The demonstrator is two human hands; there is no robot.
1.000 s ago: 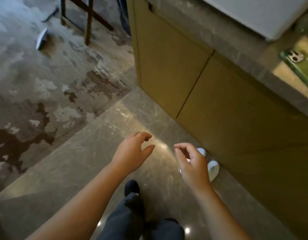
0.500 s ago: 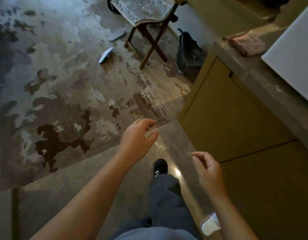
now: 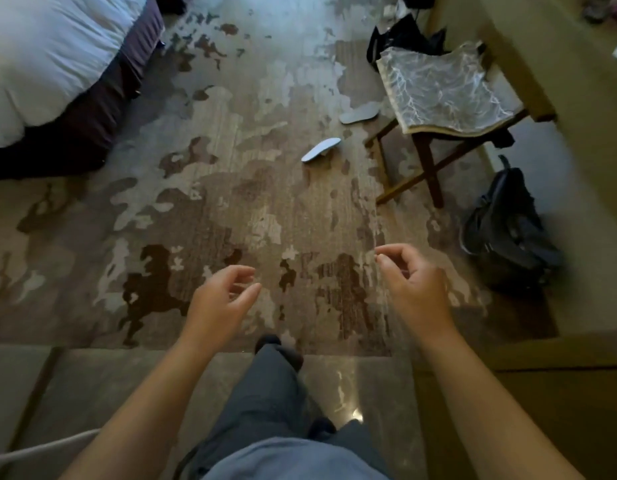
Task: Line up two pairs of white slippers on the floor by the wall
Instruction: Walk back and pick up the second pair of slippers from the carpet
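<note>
Two white slippers lie apart on the patterned carpet ahead. One slipper [image 3: 320, 149] rests tilted on its side in the middle. The other slipper [image 3: 359, 112] lies flat, farther off, beside the folding stool's leg. My left hand [image 3: 217, 303] and my right hand [image 3: 412, 282] hover low in front of me, well short of both slippers. Both hands hold nothing, with fingers loosely curled and apart. The slippers by the cabinet are out of view.
A folding stool [image 3: 442, 95] with a marbled seat stands at the right, a dark backpack [image 3: 507, 230] on the floor beside it. A bed [image 3: 50, 64] with white bedding fills the upper left. A tan cabinet [image 3: 542, 393] is at the lower right. My leg [image 3: 272, 386] steps from tile toward carpet.
The view has swung away from the cabinet and the slippers beside it toward the carpet. The stool, backpack and two loose slippers have come closer; both hands stay empty.
</note>
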